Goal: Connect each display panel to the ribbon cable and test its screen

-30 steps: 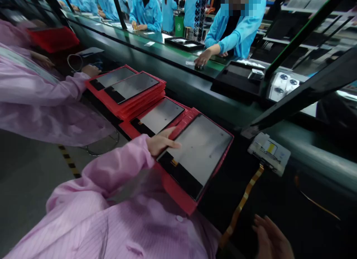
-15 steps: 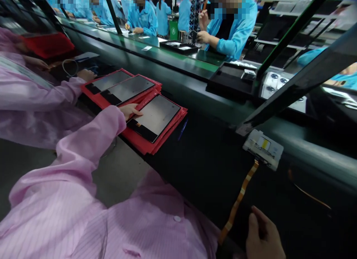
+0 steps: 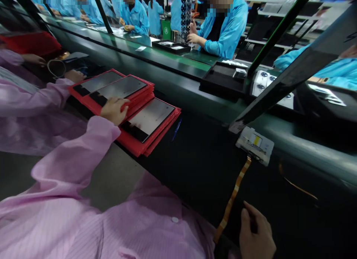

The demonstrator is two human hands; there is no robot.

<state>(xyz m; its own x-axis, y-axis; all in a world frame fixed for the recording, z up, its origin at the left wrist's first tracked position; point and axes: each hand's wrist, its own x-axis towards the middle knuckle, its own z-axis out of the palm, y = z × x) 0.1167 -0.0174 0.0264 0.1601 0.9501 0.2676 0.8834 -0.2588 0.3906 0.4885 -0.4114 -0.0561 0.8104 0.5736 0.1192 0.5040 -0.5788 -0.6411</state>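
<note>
Pen (image 3: 176,130) beside red-sleeved panels (image 3: 156,114); post (image 3: 287,80) partly hides white casing (image 3: 259,91). Left fingers (image 3: 120,102) curled, grip unclear; right fingers (image 3: 256,214) narrowly parted.

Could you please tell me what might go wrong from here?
The nearer red stack sits at the table's front edge, so a nudge from the left hand might tip it off.
The screen lies uncovered on top, so it could get scratched.
The right hand is beside the ribbon cable; snagging it could tug the white device.

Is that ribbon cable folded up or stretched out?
Stretched out: the ribbon cable runs lengthwise from the pale module past the right hand.
</note>
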